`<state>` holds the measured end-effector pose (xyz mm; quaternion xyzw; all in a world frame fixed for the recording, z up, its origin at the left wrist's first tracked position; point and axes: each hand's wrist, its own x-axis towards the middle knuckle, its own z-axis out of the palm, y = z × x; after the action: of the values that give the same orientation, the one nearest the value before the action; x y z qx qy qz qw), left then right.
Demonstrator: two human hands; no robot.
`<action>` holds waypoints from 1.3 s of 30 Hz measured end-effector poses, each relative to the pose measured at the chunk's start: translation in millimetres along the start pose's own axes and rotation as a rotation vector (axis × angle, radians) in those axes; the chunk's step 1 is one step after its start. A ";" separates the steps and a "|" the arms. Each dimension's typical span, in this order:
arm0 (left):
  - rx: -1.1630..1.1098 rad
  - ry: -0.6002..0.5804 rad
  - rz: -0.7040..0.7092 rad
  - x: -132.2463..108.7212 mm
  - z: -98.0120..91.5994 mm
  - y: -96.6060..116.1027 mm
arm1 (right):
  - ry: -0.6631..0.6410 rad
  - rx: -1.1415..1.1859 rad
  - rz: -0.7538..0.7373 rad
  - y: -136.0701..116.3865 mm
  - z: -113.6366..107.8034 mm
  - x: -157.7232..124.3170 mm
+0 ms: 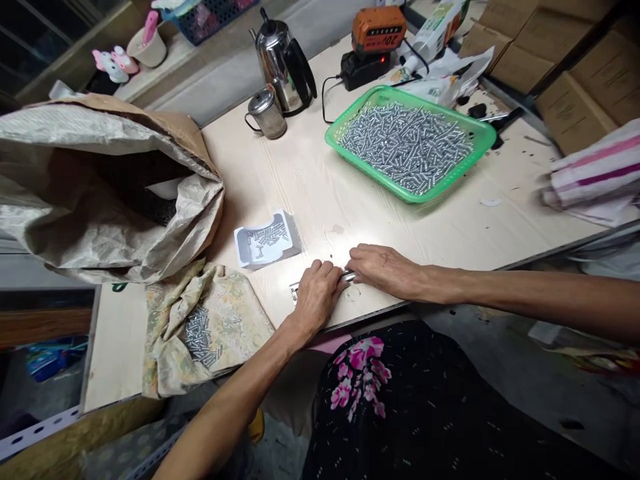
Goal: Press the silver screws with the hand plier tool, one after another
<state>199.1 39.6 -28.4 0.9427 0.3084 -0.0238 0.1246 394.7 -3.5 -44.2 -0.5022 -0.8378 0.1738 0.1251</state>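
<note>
Near the table's front edge, my left hand [319, 291] and my right hand [383, 270] are closed on a small metal piece [349, 275] that shows between them. My fingers cover most of it. A flat item with dark markings [293, 292] lies just left of my left hand. Beyond that hand, a small white scoop-like tray [245, 248] holds many short metal pins. Farther back, a green basket [423, 198] is heaped with similar pins. More pins [201, 339] lie on a patterned cloth [233, 300] at the left.
A large open sack [115, 257] stands at the left. Along the back are a metal cup [270, 117], a kettle [283, 67] and an orange battery [379, 30] on its charger [365, 69]. A striped cloth [597, 170] hangs over the right edge.
</note>
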 end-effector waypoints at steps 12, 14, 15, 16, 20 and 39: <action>0.037 0.255 -0.157 -29.9 20.7 25.6 | 0.078 0.004 -0.100 14.2 -7.1 -5.4; 0.029 0.277 -0.123 -47.9 29.6 39.0 | 0.114 0.001 -0.119 10.7 -9.2 -5.2; 0.021 0.276 -0.106 -55.4 34.1 45.0 | 0.129 0.002 -0.127 6.0 -10.1 -2.6; 0.015 0.275 -0.097 -61.2 38.6 50.0 | 0.133 0.002 -0.143 -0.7 -11.0 1.8; -0.004 0.297 -0.100 -67.4 53.6 59.0 | 0.029 -0.050 -0.332 -39.4 -12.5 31.5; 0.349 0.306 -0.571 -185.8 3.5 -92.0 | -0.053 -0.037 -0.768 -67.3 28.9 93.4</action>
<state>-5.1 3.5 -29.5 0.8183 0.5656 0.0315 -0.0974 286.5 45.1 -39.1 -0.1493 -0.9709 0.1121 0.1501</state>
